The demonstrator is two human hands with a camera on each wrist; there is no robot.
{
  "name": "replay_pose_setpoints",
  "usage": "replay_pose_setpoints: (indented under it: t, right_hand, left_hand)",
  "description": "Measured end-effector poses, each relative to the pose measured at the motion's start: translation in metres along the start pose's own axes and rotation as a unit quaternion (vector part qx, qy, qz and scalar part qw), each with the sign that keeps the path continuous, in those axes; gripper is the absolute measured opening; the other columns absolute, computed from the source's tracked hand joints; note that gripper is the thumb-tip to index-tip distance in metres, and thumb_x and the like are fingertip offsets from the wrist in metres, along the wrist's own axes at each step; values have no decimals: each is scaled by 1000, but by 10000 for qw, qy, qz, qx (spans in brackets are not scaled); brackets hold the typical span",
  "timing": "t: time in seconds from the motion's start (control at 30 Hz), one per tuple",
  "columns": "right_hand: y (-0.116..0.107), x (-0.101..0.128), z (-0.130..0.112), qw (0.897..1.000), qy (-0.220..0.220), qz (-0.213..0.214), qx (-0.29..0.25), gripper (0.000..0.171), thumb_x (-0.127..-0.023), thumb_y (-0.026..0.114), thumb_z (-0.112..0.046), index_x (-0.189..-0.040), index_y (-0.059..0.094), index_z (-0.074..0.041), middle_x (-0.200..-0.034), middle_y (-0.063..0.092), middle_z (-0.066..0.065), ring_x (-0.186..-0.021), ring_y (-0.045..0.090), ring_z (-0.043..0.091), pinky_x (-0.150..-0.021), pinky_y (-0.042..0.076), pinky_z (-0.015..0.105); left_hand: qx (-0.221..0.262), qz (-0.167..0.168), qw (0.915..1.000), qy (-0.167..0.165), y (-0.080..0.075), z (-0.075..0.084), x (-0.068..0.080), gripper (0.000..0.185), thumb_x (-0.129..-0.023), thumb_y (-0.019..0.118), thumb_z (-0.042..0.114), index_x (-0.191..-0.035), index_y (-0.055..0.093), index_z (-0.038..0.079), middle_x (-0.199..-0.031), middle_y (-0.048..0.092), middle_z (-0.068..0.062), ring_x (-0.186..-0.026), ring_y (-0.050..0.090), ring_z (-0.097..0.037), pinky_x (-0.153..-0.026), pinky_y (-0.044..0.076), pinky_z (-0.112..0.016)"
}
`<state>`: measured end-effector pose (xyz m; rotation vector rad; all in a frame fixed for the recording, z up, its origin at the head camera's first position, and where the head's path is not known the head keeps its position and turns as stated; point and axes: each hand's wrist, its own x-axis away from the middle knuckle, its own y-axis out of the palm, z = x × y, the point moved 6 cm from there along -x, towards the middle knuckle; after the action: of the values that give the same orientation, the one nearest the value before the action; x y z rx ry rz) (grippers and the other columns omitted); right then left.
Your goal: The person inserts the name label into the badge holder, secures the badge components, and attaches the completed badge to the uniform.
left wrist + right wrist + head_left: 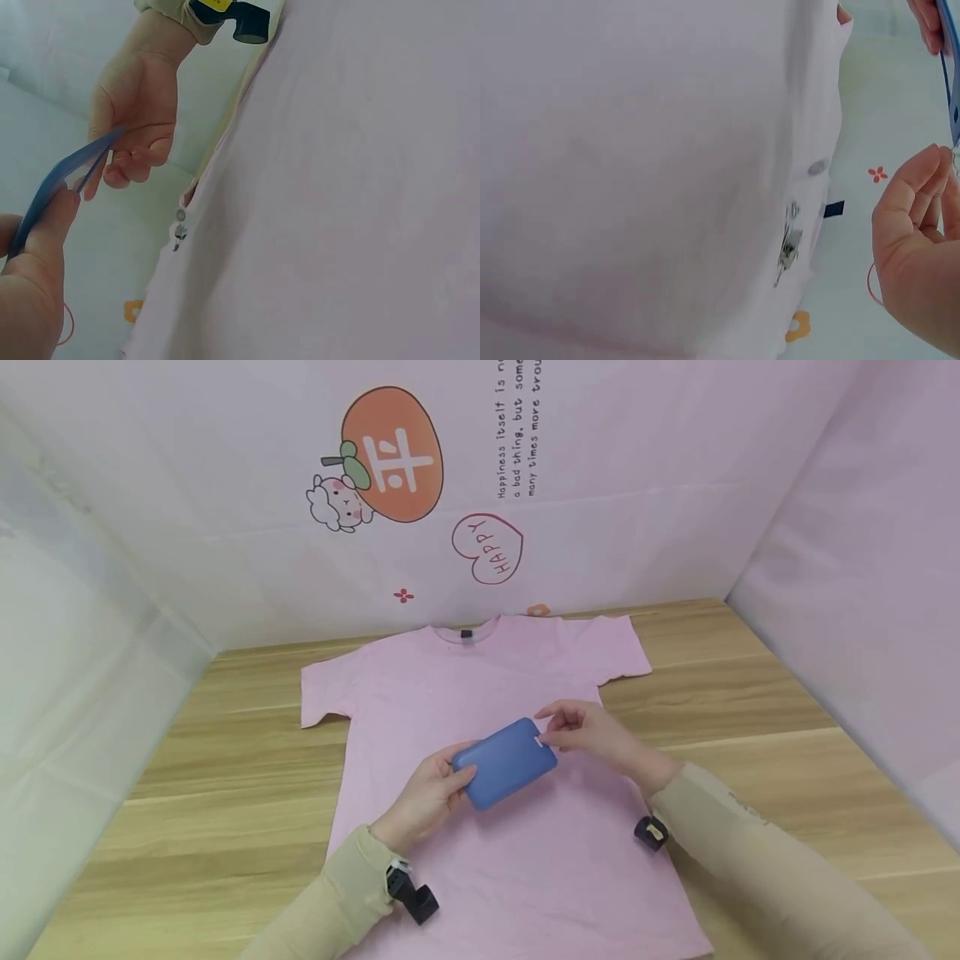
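Observation:
My left hand (431, 793) grips a flat blue case (506, 764) with rounded corners, thumb across its front and fingers behind. Held tilted above a pink T-shirt (442, 693), the case shows a narrow gap between two blue layers in the left wrist view. At its right end my right hand (592, 731) has thumb and finger pinched on a small silvery-white piece (538, 741); I cannot tell what this piece is. Small silvery metal items (789, 247) are on the shirt in the right wrist view. The case and hands hide that spot in the head view.
Beneath the spread shirt is a wood-grain table (247, 785), bare along both sides. A white cloth backdrop (247, 485) with cartoon prints rises behind it, with pale cloth walls left and right. Each wrist wears a black camera mount (412, 893).

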<state>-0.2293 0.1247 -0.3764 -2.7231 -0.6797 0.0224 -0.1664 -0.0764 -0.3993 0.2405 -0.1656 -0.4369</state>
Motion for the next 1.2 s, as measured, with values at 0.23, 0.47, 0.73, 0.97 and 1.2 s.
replay_pose_setpoints:
  t: [0.23, 0.47, 0.73, 0.97, 1.2]
  right_hand:
    - [-16, -4, 7, 9989, 405, 211, -76, 41, -89, 61, -8, -124, 49, 9, -86, 57, -3, -80, 55, 8, -74, 52, 21]
    - [-30, -8, 9, 9974, 560, 451, -85, 42, -90, 60, -7, -126, 48, 9, -85, 54, -3, -78, 52, 7, -72, 50, 18]
    - [-43, -19, 13, 9950, 729, 561, 387, 41, -91, 61, -11, -127, 50, 6, -90, 55, 2, -82, 53, 13, -73, 50, 19]
    - [-48, -32, 20, 9917, 862, 500, 818, 43, -91, 61, -14, -128, 49, 4, -97, 57, 7, -84, 55, 13, -78, 49, 22]
    - [-47, -43, 29, 9860, 1067, 320, 1244, 45, -89, 64, -17, -127, 51, 2, -106, 58, 15, -87, 57, 19, -76, 51, 26]
  left_hand:
    - [77, 108, 9999, -31, -7, 1, 4, 47, -97, 35, -6, -141, 21, -16, -145, 28, -35, -124, 49, -21, -99, 46, -25]
    - [222, 96, 9997, -87, -10, 1, 6, 48, -98, 35, -4, -142, 19, -16, -146, 26, -34, -125, 48, -21, -99, 46, -25]
    - [233, 104, 9997, -49, -12, 3, 7, 47, -98, 35, -4, -141, 21, -15, -146, 27, -34, -118, 54, -12, -96, 48, -23]
    - [241, 105, 9996, -46, -11, 4, 8, 47, -98, 36, -4, -141, 20, -16, -145, 27, -35, -113, 56, -9, -94, 49, -22]
    - [325, 49, 9994, -63, -10, 3, 9, 47, -98, 35, -5, -141, 20, -16, -146, 26, -35, -118, 54, -13, -96, 48, -22]
